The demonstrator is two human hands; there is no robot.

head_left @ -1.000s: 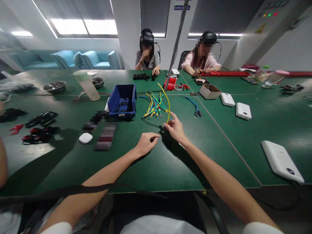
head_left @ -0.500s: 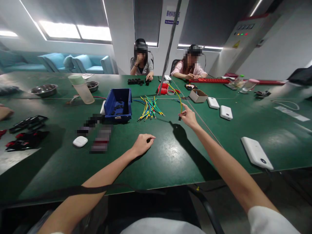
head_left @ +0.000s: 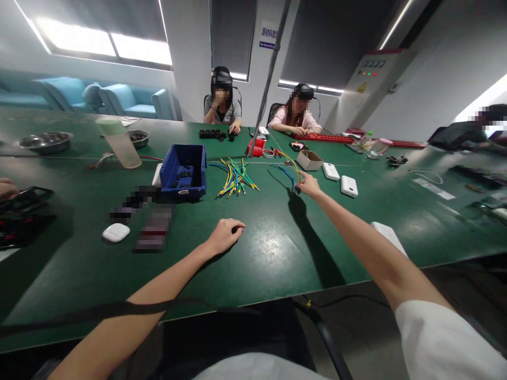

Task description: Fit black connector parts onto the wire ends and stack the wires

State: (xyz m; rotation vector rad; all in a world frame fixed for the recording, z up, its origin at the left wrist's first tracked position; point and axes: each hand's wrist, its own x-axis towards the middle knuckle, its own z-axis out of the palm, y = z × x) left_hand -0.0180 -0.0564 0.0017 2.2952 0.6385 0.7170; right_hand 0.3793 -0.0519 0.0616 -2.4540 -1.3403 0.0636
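Note:
My right hand (head_left: 309, 184) is reached out over the table, pinching a yellow wire (head_left: 292, 161) near its lower end. The wire arches up and away to the left. Close beside the fingertips lie blue wires (head_left: 285, 170) with dark ends; whether the fingers touch them I cannot tell. My left hand (head_left: 226, 236) rests on the tabletop with its fingers loosely curled in and nothing visible in them. Beyond it lies a loose pile of yellow, green and blue wires (head_left: 236, 178) with metal terminals. A blue bin (head_left: 184, 192) with small dark parts inside stands left of the pile.
On the green table (head_left: 261, 274) are white power banks (head_left: 349, 186), a small cardboard box (head_left: 309, 160), a white case (head_left: 116, 233), a bottle (head_left: 124, 150) and metal bowls (head_left: 45, 142). A slanting pole (head_left: 269, 79) rises mid-table. Two people sit opposite; another is at right.
My right hand has moved slightly farther out with the yellow wire, whose lower end is now beside the blue wires. The camera view has turned a little right. My left hand stays resting.

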